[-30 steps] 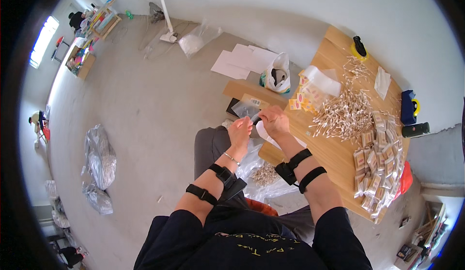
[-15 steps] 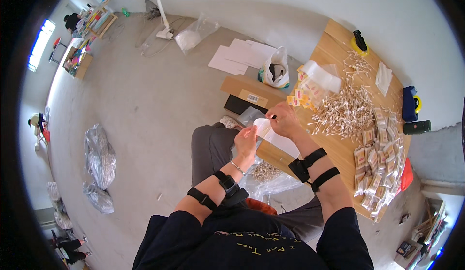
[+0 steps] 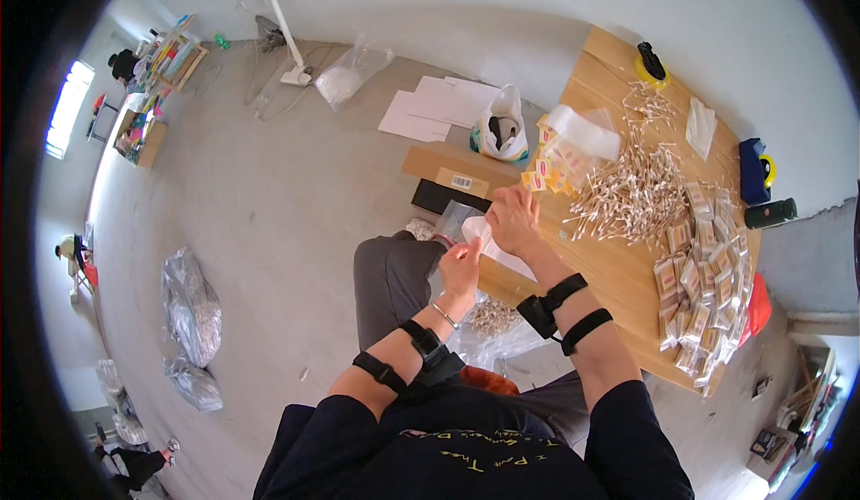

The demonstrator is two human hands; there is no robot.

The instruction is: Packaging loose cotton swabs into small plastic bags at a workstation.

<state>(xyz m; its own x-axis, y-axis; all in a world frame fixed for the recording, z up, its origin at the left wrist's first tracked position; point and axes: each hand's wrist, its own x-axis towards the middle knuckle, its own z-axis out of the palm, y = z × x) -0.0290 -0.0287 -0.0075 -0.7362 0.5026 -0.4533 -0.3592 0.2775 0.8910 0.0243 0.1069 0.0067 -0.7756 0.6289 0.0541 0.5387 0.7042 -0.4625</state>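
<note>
A pale white sheet [image 3: 477, 228], partly curled, is held over the near left corner of the wooden table [image 3: 596, 298]. My left hand [image 3: 460, 269] pinches its near edge between thumb and fingers. My right hand [image 3: 514, 219] is closed, its fingers bent down over the sheet's far side. The back of that hand hides its fingertips and whatever they may grip. Beyond it on the table lie yellow-and-white printed labels [image 3: 540, 176] and a large loose heap of cotton swabs [image 3: 632, 186]. Several filled clear packets [image 3: 699, 276] are piled to the right.
Below the table edge, a clear plastic bag [image 3: 493, 319] holds more swabs by my lap. A cardboard box [image 3: 457, 168] and a white bag [image 3: 502, 128] stand on the floor beyond. Tape dispensers [image 3: 755, 170] [image 3: 652, 65] and a dark green cylinder [image 3: 770, 213] line the table's far side.
My right hand has drawn closer to my left and now covers more of the sheet. The view has shifted slightly. My left hand keeps its pinch.
</note>
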